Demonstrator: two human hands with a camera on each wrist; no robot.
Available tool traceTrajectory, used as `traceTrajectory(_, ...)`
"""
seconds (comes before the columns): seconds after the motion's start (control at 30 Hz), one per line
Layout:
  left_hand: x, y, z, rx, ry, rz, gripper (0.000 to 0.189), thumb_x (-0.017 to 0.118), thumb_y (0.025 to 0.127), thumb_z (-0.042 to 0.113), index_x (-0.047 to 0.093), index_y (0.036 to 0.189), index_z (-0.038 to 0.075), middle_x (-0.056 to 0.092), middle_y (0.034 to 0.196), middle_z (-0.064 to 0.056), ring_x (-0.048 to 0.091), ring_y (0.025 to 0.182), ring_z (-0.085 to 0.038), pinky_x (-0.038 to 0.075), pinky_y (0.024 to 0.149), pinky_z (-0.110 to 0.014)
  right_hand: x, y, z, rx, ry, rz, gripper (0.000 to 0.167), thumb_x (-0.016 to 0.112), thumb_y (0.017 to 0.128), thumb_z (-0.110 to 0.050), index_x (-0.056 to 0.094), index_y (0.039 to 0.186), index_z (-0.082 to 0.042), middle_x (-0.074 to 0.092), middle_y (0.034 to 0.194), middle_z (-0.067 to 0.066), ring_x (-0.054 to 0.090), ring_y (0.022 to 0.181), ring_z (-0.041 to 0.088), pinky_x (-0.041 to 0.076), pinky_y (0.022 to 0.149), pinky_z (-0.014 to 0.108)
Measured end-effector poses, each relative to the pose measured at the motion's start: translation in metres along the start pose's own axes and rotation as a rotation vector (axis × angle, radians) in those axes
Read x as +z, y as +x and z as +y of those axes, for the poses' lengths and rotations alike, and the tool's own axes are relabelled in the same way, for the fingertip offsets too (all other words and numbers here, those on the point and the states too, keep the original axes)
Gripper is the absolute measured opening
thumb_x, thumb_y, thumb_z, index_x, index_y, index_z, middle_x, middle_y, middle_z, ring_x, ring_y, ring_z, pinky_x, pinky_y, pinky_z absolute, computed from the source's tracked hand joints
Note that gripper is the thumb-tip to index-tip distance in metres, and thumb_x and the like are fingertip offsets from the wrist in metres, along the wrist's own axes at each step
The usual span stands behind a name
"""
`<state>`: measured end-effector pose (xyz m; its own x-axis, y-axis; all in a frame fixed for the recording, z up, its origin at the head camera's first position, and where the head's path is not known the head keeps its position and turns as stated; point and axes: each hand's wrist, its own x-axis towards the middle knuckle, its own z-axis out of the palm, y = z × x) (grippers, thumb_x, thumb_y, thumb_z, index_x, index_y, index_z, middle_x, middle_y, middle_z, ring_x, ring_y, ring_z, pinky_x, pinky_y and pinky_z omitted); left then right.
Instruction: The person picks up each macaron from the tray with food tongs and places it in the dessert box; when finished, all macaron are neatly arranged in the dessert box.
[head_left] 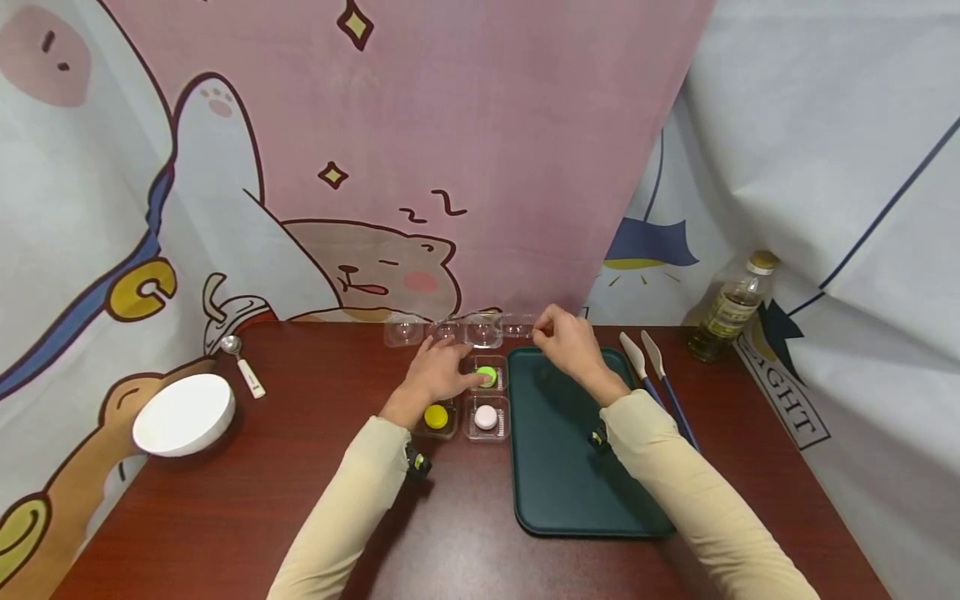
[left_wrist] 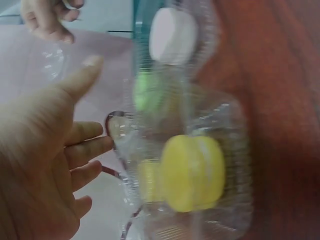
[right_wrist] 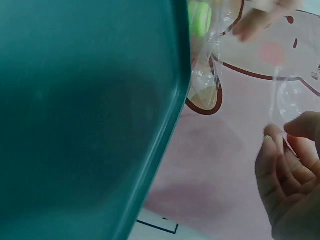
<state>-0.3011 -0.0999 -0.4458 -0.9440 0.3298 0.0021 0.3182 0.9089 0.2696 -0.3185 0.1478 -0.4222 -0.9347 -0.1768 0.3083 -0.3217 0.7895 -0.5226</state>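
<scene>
A clear plastic macaron box (head_left: 471, 432) lies near the back of the table, its domed lid (head_left: 483, 332) raised along the far side. White (head_left: 486, 417), yellow (head_left: 436, 417) and green (head_left: 487, 377) macarons sit in its compartments. My right hand (head_left: 568, 342) pinches the lid's right end between thumb and fingers; the right wrist view shows the clear plastic (right_wrist: 291, 100) at those fingertips. Over the back left of the box is my left hand (head_left: 433, 375), fingers extended and grasping nothing, the thumb overlapping the green macaron. Part of the box is hidden beneath it.
A dark green tray (head_left: 570, 483) lies right of the box, under the right forearm. Two blue-handled spreaders (head_left: 666, 383) and an oil bottle (head_left: 727, 308) are farther right. On the left are a white bowl (head_left: 183, 415) and a measuring spoon (head_left: 246, 371).
</scene>
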Motion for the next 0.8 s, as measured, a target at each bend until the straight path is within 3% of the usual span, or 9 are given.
traceTrajectory(0.03,-0.003,-0.001,0.000,-0.002,-0.044,0.016,0.079,0.064,0.090,0.065,0.053,0.149,0.013,0.060,0.146,-0.009,0.050,0.140,-0.028,0.029,0.123,-0.051,0.000,0.000,-0.001,-0.009,-0.006,0.014,0.007,0.068,0.095,-0.019,0.068,0.098,-0.014,0.074,0.090,0.006,0.066,0.072,0.022,0.054,0.069,0.042)
traceTrajectory(0.1,-0.009,-0.003,0.000,-0.017,-0.186,0.029,0.081,0.062,0.091,0.066,0.050,0.151,0.012,0.071,0.126,-0.014,0.067,0.107,-0.026,0.049,0.106,-0.047,0.000,0.000,-0.002,-0.032,-0.013,0.028,0.006,0.068,0.095,-0.019,0.067,0.098,-0.014,0.075,0.090,0.006,0.068,0.074,0.023,0.055,0.070,0.044)
traceTrajectory(0.2,-0.017,-0.005,0.002,-0.045,-0.417,0.052,0.078,0.060,0.093,0.065,0.050,0.150,0.013,0.070,0.091,-0.013,0.051,0.065,-0.019,0.053,0.072,-0.041,0.001,0.000,-0.003,-0.061,-0.017,0.020,0.005,0.069,0.094,-0.019,0.067,0.097,-0.014,0.075,0.090,0.005,0.069,0.076,0.023,0.056,0.070,0.043)
traceTrajectory(0.23,-0.019,-0.005,0.003,-0.060,-0.489,0.052,0.077,0.058,0.093,0.066,0.052,0.149,0.013,0.070,0.090,-0.012,0.049,0.065,-0.016,0.052,0.070,-0.040,0.002,0.000,-0.004,-0.072,-0.015,0.015,0.005,0.069,0.094,-0.018,0.067,0.097,-0.014,0.075,0.090,0.005,0.070,0.076,0.022,0.056,0.070,0.043)
traceTrajectory(0.3,-0.022,-0.005,0.005,-0.073,-0.604,0.047,0.075,0.053,0.095,0.067,0.056,0.146,0.012,0.072,0.096,-0.010,0.061,0.074,-0.016,0.055,0.078,-0.040,0.004,-0.001,-0.006,-0.096,-0.026,0.010,0.005,0.069,0.094,-0.018,0.067,0.097,-0.015,0.076,0.089,0.005,0.070,0.075,0.021,0.057,0.068,0.042)
traceTrajectory(0.37,-0.024,-0.005,0.008,-0.081,-0.683,0.029,0.077,0.048,0.096,0.071,0.060,0.142,0.010,0.074,0.118,-0.009,0.070,0.099,-0.019,0.054,0.097,-0.043,0.005,-0.002,-0.008,-0.128,-0.040,0.020,0.006,0.070,0.094,-0.018,0.068,0.097,-0.015,0.076,0.089,0.005,0.071,0.074,0.020,0.057,0.065,0.041)
traceTrajectory(0.43,-0.024,-0.004,0.010,-0.088,-0.745,0.006,0.080,0.045,0.095,0.073,0.063,0.139,0.009,0.071,0.130,-0.008,0.066,0.122,-0.024,0.048,0.110,-0.047,0.007,-0.004,-0.010,-0.161,-0.052,0.038,0.006,0.071,0.093,-0.018,0.067,0.097,-0.014,0.076,0.088,0.005,0.070,0.072,0.019,0.056,0.062,0.040)
traceTrajectory(0.63,-0.022,-0.005,0.012,-0.119,-0.822,0.012,0.073,0.053,0.095,0.069,0.068,0.133,0.009,0.075,0.123,-0.007,0.066,0.123,-0.028,0.048,0.109,-0.051,0.008,-0.005,-0.013,-0.211,-0.073,0.080,0.006,0.072,0.093,-0.019,0.067,0.095,-0.016,0.075,0.084,0.003,0.068,0.068,0.016,0.054,0.059,0.038)
traceTrajectory(0.8,-0.023,-0.005,0.009,-0.129,-0.832,0.056,0.065,0.062,0.091,0.065,0.069,0.132,0.016,0.071,0.130,-0.005,0.062,0.127,-0.026,0.048,0.109,-0.049,0.004,-0.005,-0.011,-0.206,-0.030,-0.002,0.009,0.071,0.096,-0.024,0.071,0.101,-0.018,0.077,0.092,0.001,0.072,0.076,0.017,0.058,0.067,0.039)
